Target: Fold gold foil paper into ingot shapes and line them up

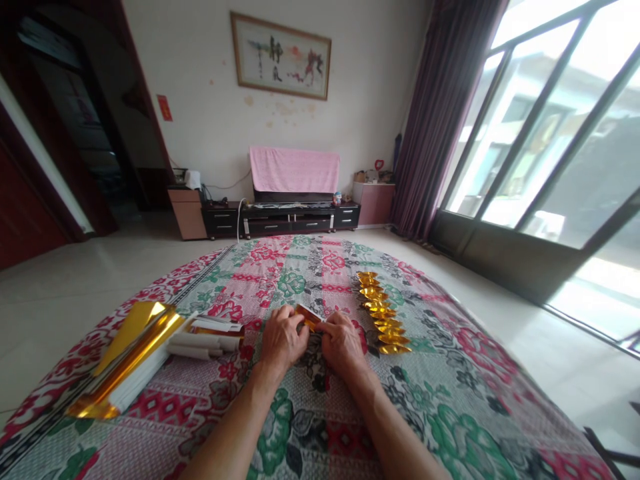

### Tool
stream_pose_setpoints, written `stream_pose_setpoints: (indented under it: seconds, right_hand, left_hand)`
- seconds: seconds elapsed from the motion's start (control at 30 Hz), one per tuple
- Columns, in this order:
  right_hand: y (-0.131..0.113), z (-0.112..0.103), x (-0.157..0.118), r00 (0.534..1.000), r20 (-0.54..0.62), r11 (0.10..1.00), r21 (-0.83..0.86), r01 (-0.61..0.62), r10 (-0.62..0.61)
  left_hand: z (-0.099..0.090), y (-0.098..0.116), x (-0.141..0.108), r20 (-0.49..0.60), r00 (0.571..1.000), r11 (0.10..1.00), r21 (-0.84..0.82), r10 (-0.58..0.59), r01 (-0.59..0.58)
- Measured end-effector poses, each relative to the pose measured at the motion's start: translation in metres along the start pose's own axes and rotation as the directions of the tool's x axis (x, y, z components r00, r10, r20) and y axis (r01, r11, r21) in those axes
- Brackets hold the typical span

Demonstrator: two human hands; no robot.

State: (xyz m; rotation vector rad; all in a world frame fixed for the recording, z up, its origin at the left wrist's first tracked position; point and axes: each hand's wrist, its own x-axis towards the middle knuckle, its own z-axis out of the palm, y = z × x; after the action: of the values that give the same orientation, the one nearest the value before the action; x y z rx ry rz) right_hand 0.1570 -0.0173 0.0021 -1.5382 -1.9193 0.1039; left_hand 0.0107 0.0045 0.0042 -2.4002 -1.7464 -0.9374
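Between my two hands is a small piece of gold foil paper [310, 316], its white underside showing along the upper edge. My left hand [286, 337] grips its left end, fingers curled and closed. At the right end, my right hand [343, 340] pinches the same piece, fingertips on its edge. Right of my hands, several folded gold paper ingots [383, 311] stand in a column on the floral cloth. To the left lie rolled gold foil sheets [145, 353] and several white paper rolls [203, 343].
A patterned floral cloth [320, 427] covers the rounded table under my hands. Across the room stands a low black TV cabinet [280, 223], with a pink towel [295, 170] draped over what stands on it. A purple curtain [440, 113] and large window are on the right.
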Motion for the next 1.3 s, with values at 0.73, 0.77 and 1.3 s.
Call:
stream_pose_setpoints:
  seconds: [0.73,0.77,1.3]
  right_hand:
    - [-0.001,0.001,-0.001,1.0,-0.007,1.0,-0.015,-0.002,0.002]
    - [-0.001,0.001,-0.001,1.0,-0.005,1.0,-0.016,0.003,-0.003]
    - [-0.006,-0.004,-0.001,0.998,0.053,0.998,-0.05,0.032,-0.029]
  left_hand:
    - [0.005,0.001,0.002,-0.036,0.996,0.997,-0.004,-0.078,0.078]
    - [0.005,0.002,0.002,-0.035,0.996,0.996,0.001,-0.088,0.088]
    - [0.011,-0.006,0.007,-0.032,0.992,0.991,-0.074,-0.119,0.116]
